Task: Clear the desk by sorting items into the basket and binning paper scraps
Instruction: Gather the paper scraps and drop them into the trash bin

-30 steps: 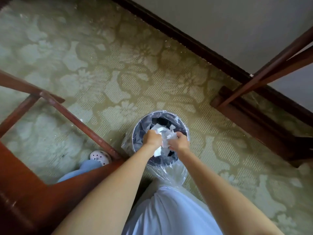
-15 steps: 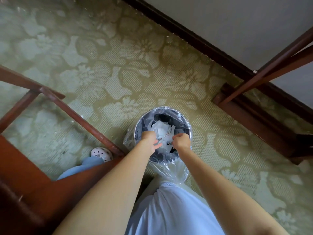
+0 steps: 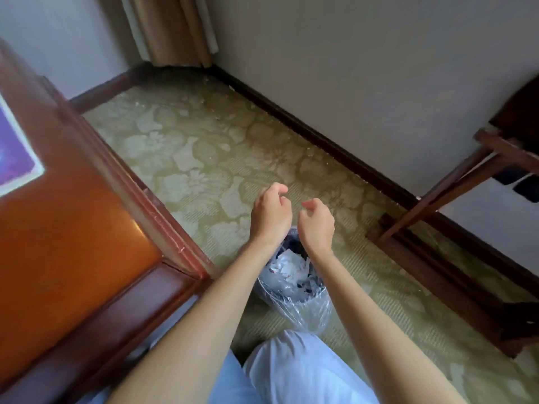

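The paper scraps [image 3: 287,265] lie crumpled inside the bin [image 3: 291,298], which stands on the carpet [image 3: 204,158] just beside the corner of the desk [image 3: 73,243]. A thin clear liner [image 3: 309,316] lines the bin and hangs loosely over its rim.

Hand state: the left hand [image 3: 271,212] and the right hand [image 3: 316,221] hover side by side above the far edge of the bin. Each has loosely curled fingers and holds nothing. Neither hand touches the bin or the liner.

Handling, as judged from the view:
- Paper scraps are very light, soft and compressible. They are best gathered into a loose bunch and held between the fingertips and the palm. Single pieces are likely to flutter or slip free if held at one corner only.
- The liner appears thin and slippery. Pulling on it could drag it off the rim, so further scraps should be dropped from above rather than pushed in.
- A purple-and-white sheet [image 3: 14,153] lies flat on the polished desk. A flat sheet gives no edge to grip; sliding it to the edge of the desk and pinching the overhang is the likely approach.

The basket is not in view.
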A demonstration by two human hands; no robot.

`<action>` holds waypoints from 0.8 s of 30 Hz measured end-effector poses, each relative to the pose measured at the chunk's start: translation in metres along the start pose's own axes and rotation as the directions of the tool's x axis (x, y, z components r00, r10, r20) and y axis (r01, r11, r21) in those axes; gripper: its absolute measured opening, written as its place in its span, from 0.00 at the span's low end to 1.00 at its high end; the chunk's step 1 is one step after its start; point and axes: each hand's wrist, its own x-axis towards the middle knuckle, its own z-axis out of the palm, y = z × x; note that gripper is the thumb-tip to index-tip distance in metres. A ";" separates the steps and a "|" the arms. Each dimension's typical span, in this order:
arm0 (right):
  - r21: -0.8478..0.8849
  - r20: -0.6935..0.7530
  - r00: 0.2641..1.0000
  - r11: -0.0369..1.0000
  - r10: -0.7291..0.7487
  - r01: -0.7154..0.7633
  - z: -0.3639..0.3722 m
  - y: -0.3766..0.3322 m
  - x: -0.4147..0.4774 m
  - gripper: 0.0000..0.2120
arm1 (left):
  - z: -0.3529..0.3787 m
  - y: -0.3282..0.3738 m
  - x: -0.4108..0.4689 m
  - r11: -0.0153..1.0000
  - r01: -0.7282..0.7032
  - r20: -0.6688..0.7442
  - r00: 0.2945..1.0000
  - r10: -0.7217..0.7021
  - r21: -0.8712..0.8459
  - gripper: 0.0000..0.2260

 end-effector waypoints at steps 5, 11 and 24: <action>0.095 -0.097 0.946 0.944 -0.308 0.317 -0.033 -0.087 -0.063 0.16 | -0.098 0.028 -0.060 0.972 -0.236 -0.299 0.927 0.228 0.010 0.14; 0.167 -0.091 0.809 0.791 -0.581 0.588 -0.016 -0.163 -0.166 0.14 | -0.205 -0.010 -0.146 0.958 -0.287 -0.620 0.746 0.243 0.030 0.10; 0.049 0.554 0.349 0.448 -0.756 0.893 0.131 -0.253 -0.306 0.23 | -0.350 -0.172 -0.227 0.885 0.378 -0.758 0.651 -0.044 0.273 0.22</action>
